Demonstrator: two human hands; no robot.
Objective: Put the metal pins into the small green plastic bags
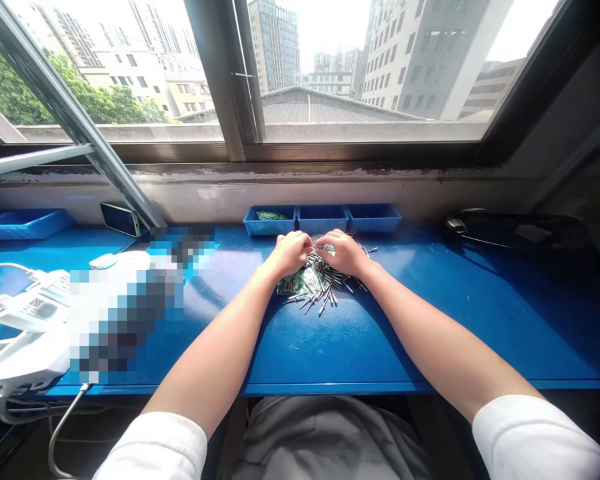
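Observation:
Over a heap of slim metal pins point(327, 295) my two hands come close together, fingertips nearly meeting. My left hand point(294, 253) is closed, its fingers curled in; whatever they hold is too small to make out. Thumb and fingers of my right hand point(346, 253) are drawn together in a pinch beside it, and its contents are also unclear. Green circuit boards point(293, 285) lie at the left of the heap, partly under the pins. Some dark pins stick out to the right, behind my right hand.
Blue bins stand in a row behind my hands: the left bin point(271, 228) holds green pieces. Chargers and cables point(45, 300) sit at the left, near a blurred patch. A phone point(121, 220) leans by a metal post. A dark bag-like object point(525, 233) lies at right.

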